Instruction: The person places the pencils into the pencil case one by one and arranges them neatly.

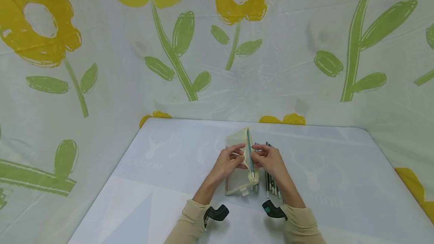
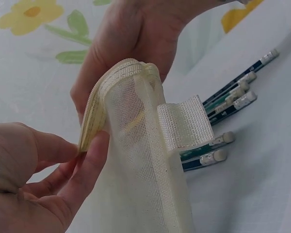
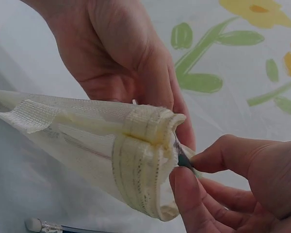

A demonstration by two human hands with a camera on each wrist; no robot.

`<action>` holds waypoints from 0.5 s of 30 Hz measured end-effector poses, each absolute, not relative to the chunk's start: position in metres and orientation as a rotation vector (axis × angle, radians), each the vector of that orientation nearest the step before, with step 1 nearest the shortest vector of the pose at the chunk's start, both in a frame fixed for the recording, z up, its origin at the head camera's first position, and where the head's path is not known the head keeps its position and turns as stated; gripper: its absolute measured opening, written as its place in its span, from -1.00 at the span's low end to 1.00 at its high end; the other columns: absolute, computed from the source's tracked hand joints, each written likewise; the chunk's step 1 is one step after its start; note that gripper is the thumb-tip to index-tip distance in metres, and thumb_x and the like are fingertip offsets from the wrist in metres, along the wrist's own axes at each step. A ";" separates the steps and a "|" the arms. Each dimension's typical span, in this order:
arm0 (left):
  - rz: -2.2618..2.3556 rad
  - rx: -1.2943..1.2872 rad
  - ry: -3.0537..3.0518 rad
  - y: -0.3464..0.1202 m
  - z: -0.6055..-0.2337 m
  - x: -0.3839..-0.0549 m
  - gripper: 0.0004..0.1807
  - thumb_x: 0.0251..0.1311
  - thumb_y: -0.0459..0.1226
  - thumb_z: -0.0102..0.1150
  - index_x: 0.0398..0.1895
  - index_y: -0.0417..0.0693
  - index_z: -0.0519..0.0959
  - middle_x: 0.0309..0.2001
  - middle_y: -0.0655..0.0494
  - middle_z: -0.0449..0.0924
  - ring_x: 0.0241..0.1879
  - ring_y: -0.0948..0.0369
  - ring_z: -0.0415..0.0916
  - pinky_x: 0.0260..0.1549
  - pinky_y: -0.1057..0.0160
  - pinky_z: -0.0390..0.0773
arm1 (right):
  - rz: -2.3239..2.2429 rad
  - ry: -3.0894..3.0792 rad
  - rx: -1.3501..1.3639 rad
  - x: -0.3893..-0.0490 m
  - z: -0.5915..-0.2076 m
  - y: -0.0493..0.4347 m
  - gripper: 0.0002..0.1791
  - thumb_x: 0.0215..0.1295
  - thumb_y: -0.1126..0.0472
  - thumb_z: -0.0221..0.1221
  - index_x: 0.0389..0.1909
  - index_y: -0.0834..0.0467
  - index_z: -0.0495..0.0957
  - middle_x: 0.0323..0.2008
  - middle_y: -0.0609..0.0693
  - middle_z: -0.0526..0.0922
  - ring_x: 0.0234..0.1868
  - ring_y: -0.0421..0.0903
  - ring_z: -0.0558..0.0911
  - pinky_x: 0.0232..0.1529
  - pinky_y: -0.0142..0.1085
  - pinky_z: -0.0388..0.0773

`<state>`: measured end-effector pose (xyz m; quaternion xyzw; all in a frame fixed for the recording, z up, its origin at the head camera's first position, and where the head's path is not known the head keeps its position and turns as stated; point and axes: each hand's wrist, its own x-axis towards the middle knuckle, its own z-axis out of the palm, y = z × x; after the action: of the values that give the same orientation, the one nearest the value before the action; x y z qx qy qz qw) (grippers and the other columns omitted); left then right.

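A cream mesh zip pouch (image 1: 237,184) stands partly raised above the table, its zipped mouth open. My left hand (image 1: 225,164) pinches the zipper edge (image 2: 89,124) between thumb and finger, holding the left side of the mouth. At the opening, my right hand (image 1: 272,160) pinches a green pencil (image 3: 185,161) between thumb and fingertips. That pencil lies along the mouth in the head view, and part of it is hidden by the pouch. Through the mesh, a few thin shapes show faintly inside. A woven tab (image 2: 185,122) sticks out from the pouch's side.
Several dark green and blue pencils (image 1: 268,185) with white erasers lie on the table to the right of the pouch, partly under my right hand. The white patterned table (image 1: 162,176) meets a flower-printed curtain (image 1: 271,86) behind and at the sides.
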<state>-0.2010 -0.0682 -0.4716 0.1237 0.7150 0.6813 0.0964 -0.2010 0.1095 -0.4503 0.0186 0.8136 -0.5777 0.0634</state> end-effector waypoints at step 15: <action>2.007 0.381 2.118 -0.070 -0.470 -0.200 -0.53 0.36 -0.46 0.03 0.34 -0.18 0.41 -0.09 -0.13 0.46 -0.29 0.20 0.57 -0.23 0.14 0.80 | -1.729 2.470 0.001 -0.201 -0.451 0.114 -0.55 0.31 0.20 0.24 0.17 0.29 0.53 -0.16 0.27 0.70 -0.36 -0.05 0.75 -0.32 -0.27 0.80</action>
<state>-0.1998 -0.0703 -0.4698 0.1289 0.7161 0.6787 0.0994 -0.2006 0.1141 -0.4514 0.0003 0.8176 -0.5723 0.0632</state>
